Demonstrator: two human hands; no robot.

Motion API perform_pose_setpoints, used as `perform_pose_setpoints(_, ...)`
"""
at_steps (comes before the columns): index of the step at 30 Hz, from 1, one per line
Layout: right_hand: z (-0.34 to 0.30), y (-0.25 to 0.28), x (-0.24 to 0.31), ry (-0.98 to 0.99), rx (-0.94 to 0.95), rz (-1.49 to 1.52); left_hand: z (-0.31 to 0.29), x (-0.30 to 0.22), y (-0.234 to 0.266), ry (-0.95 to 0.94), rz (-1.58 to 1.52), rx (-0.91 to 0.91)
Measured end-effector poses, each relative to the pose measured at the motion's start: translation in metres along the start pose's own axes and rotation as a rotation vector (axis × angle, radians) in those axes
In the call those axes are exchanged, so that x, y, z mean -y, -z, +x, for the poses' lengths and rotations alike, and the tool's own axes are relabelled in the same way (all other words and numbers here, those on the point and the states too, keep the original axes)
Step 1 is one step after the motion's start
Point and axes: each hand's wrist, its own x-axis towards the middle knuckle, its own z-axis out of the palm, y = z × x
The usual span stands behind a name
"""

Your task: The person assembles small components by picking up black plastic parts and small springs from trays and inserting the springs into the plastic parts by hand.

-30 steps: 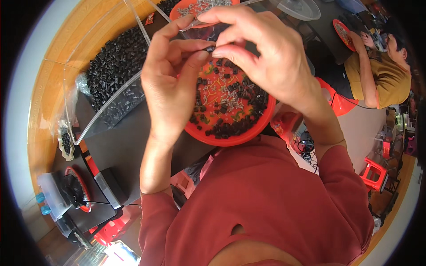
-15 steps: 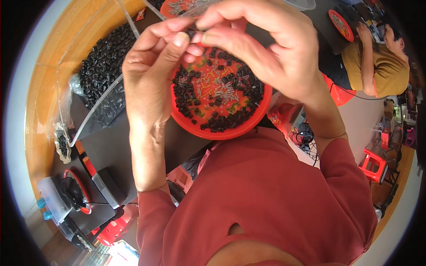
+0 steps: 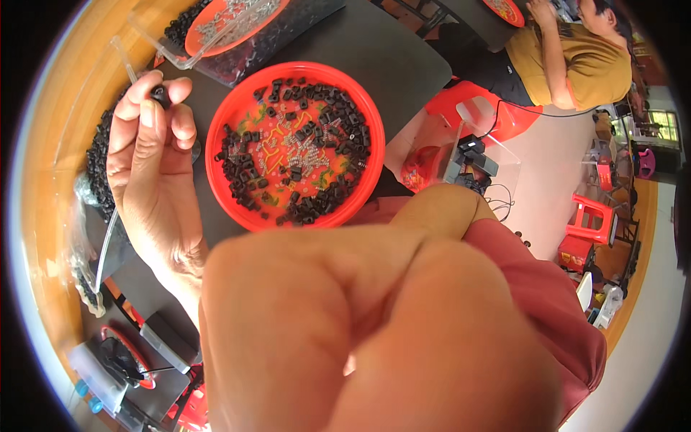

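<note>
My left hand (image 3: 147, 169), raised to the left of a round red tray (image 3: 214, 162), pinches a small black plastic piece (image 3: 160, 94) between thumb and fingers. Looming large in front, my right hand (image 3: 360, 309) is very close to the camera and blurred. Its back and knuckles fill the lower middle, while the fingertips are hidden; whether it holds anything does not show. Loose black plastic pieces (image 3: 344, 108) ring the inside of the tray. In its centre lie small metal springs (image 3: 306, 153) over a yellow and green printed pattern.
Behind my left hand, a clear bin holds a heap of black pieces (image 3: 99, 153). An orange-red bowl (image 3: 196, 32) of metal parts stands at the far left on the dark table (image 3: 360, 50). Another person (image 3: 576, 68) sits at the upper right, near red stools (image 3: 592, 216).
My hands, together above the tray before, have parted. The left moved left and down, still pinching a black piece; the right came back close to the camera. The view shifted, showing the whole tray.
</note>
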Motion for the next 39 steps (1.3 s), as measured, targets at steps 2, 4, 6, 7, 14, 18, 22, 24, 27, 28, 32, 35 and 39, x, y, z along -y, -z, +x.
perform_pose_setpoints(2,0.004,-0.002,-0.004,-0.013,-0.013,0.005,0.0,-0.002,0.0,-0.055,0.004,0.0)
perform_pose_setpoints(4,0.006,-0.002,-0.006,-0.024,-0.028,0.006,-0.001,-0.003,0.003,-0.055,0.013,-0.005)
perform_pose_setpoints(6,0.009,-0.003,-0.008,-0.036,-0.041,0.004,0.001,-0.004,0.01,-0.072,-0.031,0.067)
perform_pose_setpoints(7,0.01,-0.003,-0.009,-0.043,-0.047,0.004,0.001,-0.006,0.011,-0.072,-0.027,0.061)
perform_pose_setpoints(14,0.019,-0.008,-0.003,-0.073,-0.094,-0.047,0.002,-0.008,0.014,-0.078,-0.057,0.105)
perform_pose_setpoints(18,0.021,-0.01,0.001,-0.084,-0.106,-0.067,0.0,-0.008,0.011,-0.06,-0.062,0.062)
perform_pose_setpoints(22,0.03,-0.017,0.002,-0.114,-0.121,-0.052,-0.001,-0.014,0.02,-0.061,-0.055,0.01)
perform_pose_setpoints(24,0.031,-0.028,-0.001,-0.118,-0.142,-0.072,0.0,-0.011,0.018,-0.067,-0.066,0.022)
perform_pose_setpoints(27,0.036,-0.04,-0.012,0.34,-0.091,-1.105,0.005,-0.012,0.01,-0.087,-0.062,0.056)
perform_pose_setpoints(28,0.038,-0.041,-0.009,0.339,-0.098,-1.1,0.009,-0.014,0.004,-0.079,-0.062,0.054)
perform_pose_setpoints(32,0.035,-0.046,0.009,0.304,0.098,-1.179,-0.003,-0.015,0.014,-0.103,-0.062,0.02)
perform_pose_setpoints(35,0.026,-0.044,0.021,0.317,0.138,-1.292,0.003,-0.019,0.02,-0.096,-0.09,0.118)
perform_pose_setpoints(39,0.029,-0.043,0.016,0.352,0.108,-1.323,0.003,-0.02,0.027,-0.095,-0.098,0.103)
